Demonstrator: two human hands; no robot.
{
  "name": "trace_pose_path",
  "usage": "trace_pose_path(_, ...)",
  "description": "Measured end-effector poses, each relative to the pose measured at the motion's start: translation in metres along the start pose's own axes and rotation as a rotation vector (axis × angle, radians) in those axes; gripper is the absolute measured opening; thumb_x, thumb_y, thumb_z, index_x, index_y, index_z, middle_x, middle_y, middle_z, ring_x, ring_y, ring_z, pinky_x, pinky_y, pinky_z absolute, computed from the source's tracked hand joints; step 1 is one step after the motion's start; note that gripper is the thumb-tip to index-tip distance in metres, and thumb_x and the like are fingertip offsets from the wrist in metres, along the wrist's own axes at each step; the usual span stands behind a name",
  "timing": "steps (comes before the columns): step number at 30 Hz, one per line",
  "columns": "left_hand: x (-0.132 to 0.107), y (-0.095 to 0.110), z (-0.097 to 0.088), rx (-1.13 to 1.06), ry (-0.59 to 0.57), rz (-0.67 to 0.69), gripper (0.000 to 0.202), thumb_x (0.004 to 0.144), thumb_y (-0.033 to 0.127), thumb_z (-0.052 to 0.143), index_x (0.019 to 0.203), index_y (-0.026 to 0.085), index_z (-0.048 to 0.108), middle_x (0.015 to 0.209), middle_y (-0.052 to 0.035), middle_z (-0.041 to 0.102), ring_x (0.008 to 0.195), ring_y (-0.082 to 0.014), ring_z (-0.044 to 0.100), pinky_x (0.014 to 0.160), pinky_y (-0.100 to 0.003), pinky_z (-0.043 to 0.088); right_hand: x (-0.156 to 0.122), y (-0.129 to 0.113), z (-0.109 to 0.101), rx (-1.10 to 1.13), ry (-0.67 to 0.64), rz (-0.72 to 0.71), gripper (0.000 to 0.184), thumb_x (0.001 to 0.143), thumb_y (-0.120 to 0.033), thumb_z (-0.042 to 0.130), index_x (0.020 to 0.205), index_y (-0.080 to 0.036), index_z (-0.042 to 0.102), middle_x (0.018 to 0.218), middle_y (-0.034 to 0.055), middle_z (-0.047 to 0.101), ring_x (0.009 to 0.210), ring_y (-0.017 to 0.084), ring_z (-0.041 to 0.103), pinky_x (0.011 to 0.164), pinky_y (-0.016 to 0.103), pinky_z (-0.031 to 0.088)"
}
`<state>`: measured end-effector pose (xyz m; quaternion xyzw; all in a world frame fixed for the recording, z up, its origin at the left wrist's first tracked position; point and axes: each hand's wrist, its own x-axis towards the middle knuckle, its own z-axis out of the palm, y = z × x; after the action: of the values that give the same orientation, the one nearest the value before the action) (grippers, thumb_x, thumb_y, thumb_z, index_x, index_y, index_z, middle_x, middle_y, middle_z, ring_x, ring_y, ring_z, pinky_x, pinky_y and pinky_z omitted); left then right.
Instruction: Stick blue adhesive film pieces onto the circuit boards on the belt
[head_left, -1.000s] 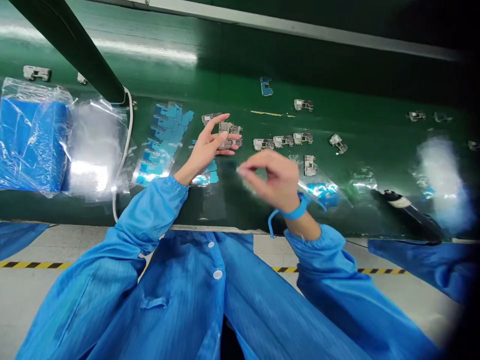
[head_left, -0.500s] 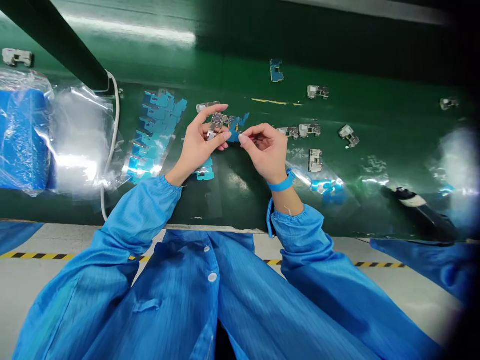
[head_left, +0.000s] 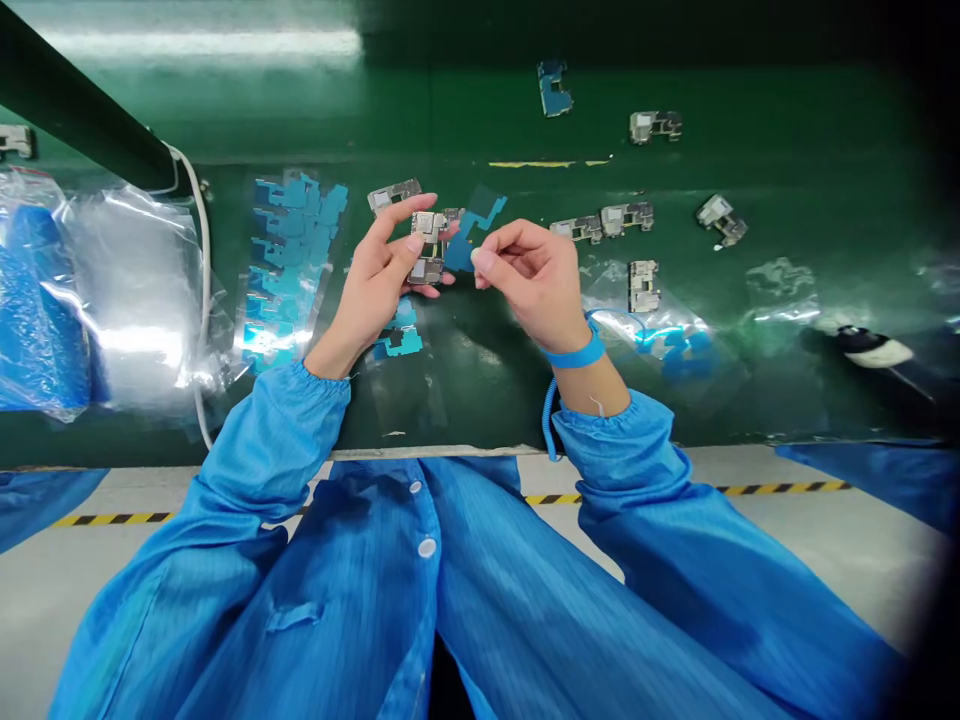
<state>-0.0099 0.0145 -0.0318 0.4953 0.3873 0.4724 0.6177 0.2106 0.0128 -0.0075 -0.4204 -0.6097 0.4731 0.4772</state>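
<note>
My left hand (head_left: 375, 285) pinches a small metal circuit board part (head_left: 427, 245) between thumb and fingers, above the green belt (head_left: 480, 360). My right hand (head_left: 529, 280), with a blue wrist strap (head_left: 574, 355), pinches a blue film sticker (head_left: 469, 230) by its corner and holds it against the right side of that part. A sheet of blue stickers (head_left: 289, 265) lies just left of my left hand. Another single blue sticker (head_left: 397, 340) lies on the belt below my hands.
Several more metal parts (head_left: 604, 220) lie on the belt to the right and behind. Clear plastic bags (head_left: 135, 300) with blue material sit at left, beside a white cable (head_left: 204, 300). A dark tool (head_left: 874, 350) lies at right. A blue sleeve (head_left: 870, 475) of another person shows at right.
My right hand came over from the right with the blue sticker and met the part in my left hand. The view shifted, so the belt items appear higher.
</note>
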Motion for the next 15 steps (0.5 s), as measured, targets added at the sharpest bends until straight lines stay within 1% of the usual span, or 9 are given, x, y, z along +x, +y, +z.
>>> trace_pose_path(3, -0.003, 0.006, 0.006, -0.011, 0.001, -0.036, 0.063, 0.101, 0.064, 0.076, 0.154, 0.034, 0.061, 0.126, -0.0055, 0.084, 0.100, -0.0223, 0.086, 0.082, -0.033, 0.073, -0.005, -0.005, 0.008, 0.018, -0.050, 0.046, 0.060, 0.085, -0.083, 0.086, 0.087, -0.026, 0.070, 0.081, -0.0007, 0.066, 0.071, 0.015, 0.064, 0.072, 0.036, 0.063)
trace_pose_path(6, -0.007, 0.015, 0.012, -0.005, 0.000, -0.087, 0.056, 0.103, 0.060, 0.075, 0.150, 0.032, 0.064, 0.116, -0.0052, 0.085, 0.105, -0.0245, 0.086, 0.085, -0.036, 0.074, -0.007, -0.008, 0.011, 0.011, -0.074, 0.089, 0.060, 0.082, -0.084, 0.087, 0.085, -0.026, 0.071, 0.081, 0.0011, 0.065, 0.085, 0.020, 0.071, 0.087, 0.041, 0.068)
trace_pose_path(7, -0.008, 0.018, 0.013, -0.006, -0.001, -0.113, 0.052, 0.104, 0.060, 0.073, 0.148, 0.032, 0.065, 0.116, -0.0053, 0.085, 0.107, -0.0254, 0.086, 0.086, -0.037, 0.075, -0.008, -0.009, 0.011, 0.007, -0.079, 0.100, 0.060, 0.082, -0.084, 0.087, 0.084, -0.026, 0.071, 0.081, 0.0015, 0.065, 0.090, 0.022, 0.073, 0.091, 0.042, 0.068)
trace_pose_path(9, -0.009, 0.025, 0.015, -0.026, -0.015, -0.167, 0.045, 0.107, 0.059, 0.069, 0.144, 0.033, 0.068, 0.119, -0.0051, 0.085, 0.111, -0.0268, 0.085, 0.087, -0.038, 0.076, -0.008, -0.010, 0.010, -0.001, -0.087, 0.121, 0.059, 0.083, -0.082, 0.088, 0.083, -0.026, 0.071, 0.081, 0.0020, 0.065, 0.097, 0.024, 0.075, 0.093, 0.043, 0.069)
trace_pose_path(12, -0.010, 0.032, 0.015, -0.068, -0.039, -0.218, 0.040, 0.109, 0.060, 0.065, 0.139, 0.034, 0.071, 0.126, -0.0036, 0.085, 0.113, -0.0279, 0.085, 0.088, -0.040, 0.077, -0.009, -0.009, 0.008, -0.007, -0.095, 0.175, 0.054, 0.083, -0.076, 0.093, 0.083, -0.025, 0.072, 0.082, 0.0014, 0.066, 0.091, 0.022, 0.073, 0.091, 0.042, 0.070)
trace_pose_path(15, -0.010, 0.033, 0.014, -0.088, -0.047, -0.230, 0.046, 0.108, 0.064, 0.064, 0.140, 0.032, 0.072, 0.126, -0.0029, 0.086, 0.110, -0.0279, 0.085, 0.088, -0.040, 0.077, -0.010, -0.008, 0.007, -0.009, -0.095, 0.214, 0.053, 0.081, -0.071, 0.097, 0.083, -0.024, 0.072, 0.081, 0.0004, 0.065, 0.084, 0.019, 0.071, 0.092, 0.043, 0.071)
